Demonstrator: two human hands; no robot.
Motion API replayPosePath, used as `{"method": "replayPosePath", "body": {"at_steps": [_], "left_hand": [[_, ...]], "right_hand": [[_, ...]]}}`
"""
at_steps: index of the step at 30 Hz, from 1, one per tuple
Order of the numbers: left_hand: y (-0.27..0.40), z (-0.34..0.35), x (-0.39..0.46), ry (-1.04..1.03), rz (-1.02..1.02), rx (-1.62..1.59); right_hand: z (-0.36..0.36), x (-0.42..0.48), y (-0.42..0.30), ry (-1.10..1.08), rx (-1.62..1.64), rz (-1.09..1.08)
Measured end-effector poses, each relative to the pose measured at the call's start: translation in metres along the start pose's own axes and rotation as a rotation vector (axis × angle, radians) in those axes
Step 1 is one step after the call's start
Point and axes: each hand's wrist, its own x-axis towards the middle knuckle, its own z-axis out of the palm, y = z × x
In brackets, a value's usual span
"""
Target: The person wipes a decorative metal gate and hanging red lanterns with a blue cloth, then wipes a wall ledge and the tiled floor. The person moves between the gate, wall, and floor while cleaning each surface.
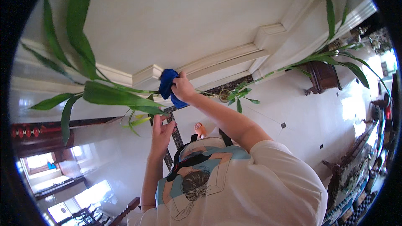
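A bunched blue cloth (168, 83) is gripped by my right hand (183, 88), in front of the moulded edge of the cream wall. It lies against the stems of a leafy green plant (116, 95) whose long leaves spread to the left. Lower and to the left, my left hand (161, 128) is raised with its fingers apart, just under a leaf tip; whether it touches the leaf I cannot tell. A second tall plant (276, 72) leans out to the right from a round vase (224, 95) near the wall's foot.
Cream wall panelling (201, 22) rises ahead, with a dark stone border (232, 83) at its base. Dark wooden furniture (325, 75) stands at right, and a carved wooden seat (348, 166) lower right. A reddish wooden cabinet (44, 138) is at left. My bare foot (199, 130) shows on the pale tiles.
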Motion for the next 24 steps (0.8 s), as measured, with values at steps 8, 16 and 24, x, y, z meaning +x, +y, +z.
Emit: {"method": "replayPosePath", "body": {"at_steps": [8,16,24], "left_hand": [[0.003,-0.011,0.0,0.038,0.071,-0.08],[0.005,-0.011,0.007,0.179,0.102,-0.084],[-0.004,-0.025,0.012,0.152,0.128,-0.201]], "right_hand": [[0.001,0.042,0.02,-0.052,0.328,-0.358],[-0.009,0.046,-0.112,-0.039,-0.117,-0.34],[-0.023,0.035,-0.1,-0.021,-0.678,-0.601]]}}
